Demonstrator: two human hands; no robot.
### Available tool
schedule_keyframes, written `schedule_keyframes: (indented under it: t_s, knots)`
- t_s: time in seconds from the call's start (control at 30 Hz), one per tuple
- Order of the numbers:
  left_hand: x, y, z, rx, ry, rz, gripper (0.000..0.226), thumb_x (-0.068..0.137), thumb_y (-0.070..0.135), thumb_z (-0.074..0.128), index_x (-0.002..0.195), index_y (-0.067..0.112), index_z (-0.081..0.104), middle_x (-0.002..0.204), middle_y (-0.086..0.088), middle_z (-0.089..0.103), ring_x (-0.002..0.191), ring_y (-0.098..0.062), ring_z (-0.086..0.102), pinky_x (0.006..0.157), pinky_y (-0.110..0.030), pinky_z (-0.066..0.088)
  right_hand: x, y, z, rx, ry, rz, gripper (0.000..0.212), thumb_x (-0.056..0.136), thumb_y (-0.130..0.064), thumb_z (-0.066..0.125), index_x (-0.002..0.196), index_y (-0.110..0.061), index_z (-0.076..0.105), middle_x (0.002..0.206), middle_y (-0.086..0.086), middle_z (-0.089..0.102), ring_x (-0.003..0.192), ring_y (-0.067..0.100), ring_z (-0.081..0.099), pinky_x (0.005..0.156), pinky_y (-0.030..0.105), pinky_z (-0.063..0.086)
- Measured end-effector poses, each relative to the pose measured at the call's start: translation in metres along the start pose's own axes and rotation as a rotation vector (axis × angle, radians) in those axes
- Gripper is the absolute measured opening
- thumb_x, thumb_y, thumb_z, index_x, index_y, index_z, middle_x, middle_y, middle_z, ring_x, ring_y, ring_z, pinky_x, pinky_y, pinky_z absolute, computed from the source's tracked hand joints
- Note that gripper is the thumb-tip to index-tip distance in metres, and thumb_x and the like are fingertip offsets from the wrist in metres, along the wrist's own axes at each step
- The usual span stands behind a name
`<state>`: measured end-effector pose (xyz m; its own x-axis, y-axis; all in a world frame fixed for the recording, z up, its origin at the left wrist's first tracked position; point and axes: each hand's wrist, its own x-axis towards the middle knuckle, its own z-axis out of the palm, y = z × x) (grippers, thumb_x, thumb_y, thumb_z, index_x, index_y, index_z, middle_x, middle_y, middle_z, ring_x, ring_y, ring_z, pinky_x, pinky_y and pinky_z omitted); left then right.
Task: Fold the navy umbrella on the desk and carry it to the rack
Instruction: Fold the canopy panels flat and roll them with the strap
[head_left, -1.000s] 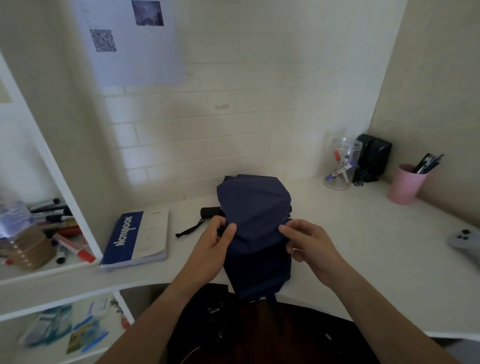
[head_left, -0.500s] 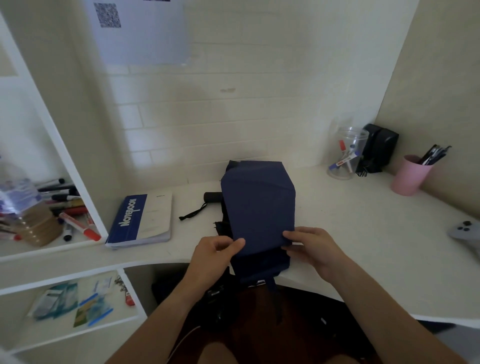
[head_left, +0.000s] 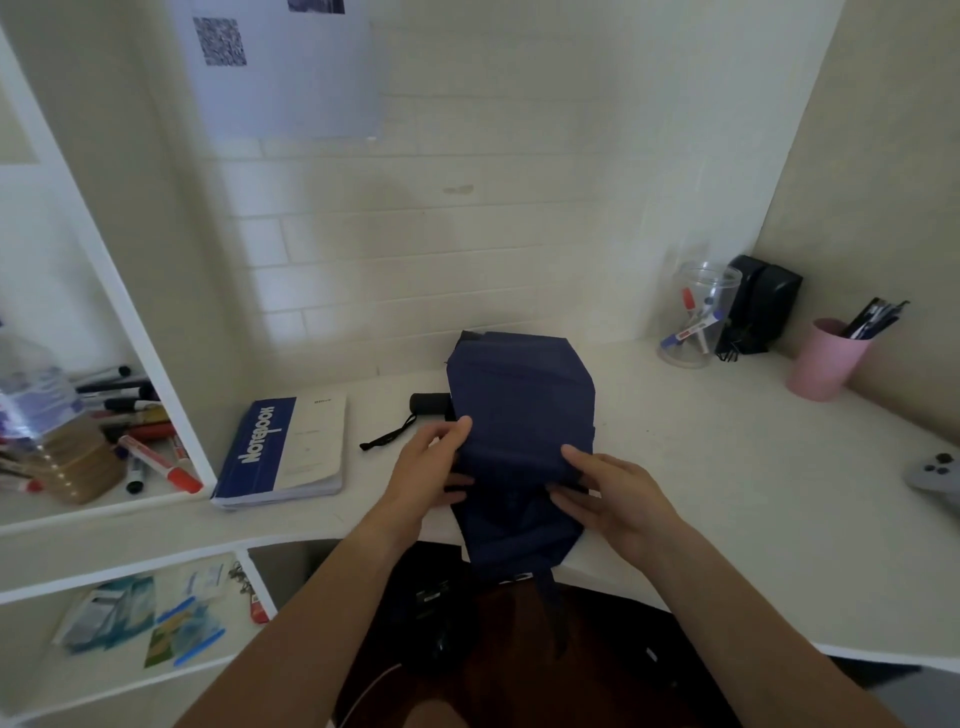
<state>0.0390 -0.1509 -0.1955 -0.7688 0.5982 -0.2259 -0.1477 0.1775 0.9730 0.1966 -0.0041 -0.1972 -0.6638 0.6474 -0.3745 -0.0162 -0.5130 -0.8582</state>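
Desk (head_left: 727, 467): a big white top that bends round the corner, with the wall behind it.
Shelf (head_left: 130, 499): white, at the left side. Lots of markers and a plastic bottle (head_left: 31, 400) sit on it.
Navy umbrella (head_left: 519, 410): it lies in the middle of the desk, right in front of the person. Its cloth is folded into a flat blue shape. The near end hangs a bit over the desk edge. Its black handle (head_left: 430, 402) pokes out to the left, and a thin black strap trails from it.
Notebook (head_left: 283, 452): blue and white, flat on the desk, left of the umbrella and apart from it.
Left hand (head_left: 426, 467): the thumb and fingers pinch the left edge of the blue cloth.
Right hand (head_left: 608, 491): the fingers curl round the right edge of the cloth and hold it (the thumb sits on top).
Pink cup (head_left: 826, 361): far right by the wall, with dark pens in it.
Clear jar (head_left: 696, 322): near the back wall, with a few markers inside. A black box stands just beside it.
Grey controller (head_left: 935, 475): at the right edge, only part of it shows.
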Motion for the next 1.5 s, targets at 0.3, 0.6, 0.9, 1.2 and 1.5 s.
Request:
schedule_keyframes:
  t_s: [0.3,0.6,0.9,1.2,1.5]
  knots:
    - [0.018,-0.006,-0.004,-0.038,-0.048,-0.052,0.045,0.092,0.060,0.062,0.123,0.028,0.057,0.119,-0.001,0.069,0.101,-0.027,0.072,0.070,-0.038,0.061,0.004,0.004,0.003,0.033,-0.020,-0.008,0.031,0.088,-0.009,0.075,0.117,-0.001,0.065,0.117,0.013,0.072,0.103,0.028,0.072,0.081,0.035,0.060]
    - [0.027,-0.015,-0.001,-0.043,-0.133,0.339,0.071,0.080,-0.006,0.080,0.132,0.030,0.048,0.126,0.006,0.064,0.109,-0.014,0.069,0.092,-0.041,0.060,0.004,0.013,-0.005,-0.368,0.008,-0.242,0.073,0.077,0.010,0.077,0.129,-0.027,0.041,0.120,0.010,0.057,0.102,0.028,0.066,0.063,0.028,0.061]
    - [0.019,-0.030,-0.008,0.141,-0.281,0.354,0.066,0.082,-0.014,0.074,0.131,0.028,0.059,0.134,-0.006,0.062,0.105,-0.017,0.073,0.087,-0.035,0.062,0.016,0.014,-0.009,-0.483,0.094,-0.363,0.018,0.096,-0.019,0.066,0.112,-0.028,0.070,0.113,0.002,0.066,0.100,0.019,0.066,0.066,0.026,0.059]
    - [0.011,-0.033,-0.002,0.209,-0.141,0.323,0.076,0.079,0.025,0.087,0.145,0.027,0.050,0.129,0.018,0.053,0.117,-0.007,0.059,0.095,-0.023,0.056,0.022,0.018,-0.023,-0.587,0.066,-0.352,0.040,0.082,-0.004,0.079,0.117,-0.022,0.070,0.110,0.001,0.068,0.089,0.023,0.071,0.073,0.026,0.058]
    - [0.013,-0.044,-0.014,0.287,-0.255,0.225,0.109,0.065,0.009,0.096,0.155,0.028,0.035,0.147,0.009,0.044,0.116,-0.019,0.066,0.094,-0.035,0.060,0.024,0.010,-0.042,-0.788,-0.075,-0.292,0.058,0.075,-0.007,0.086,0.127,-0.023,0.067,0.118,0.008,0.067,0.093,0.023,0.071,0.093,0.038,0.058]
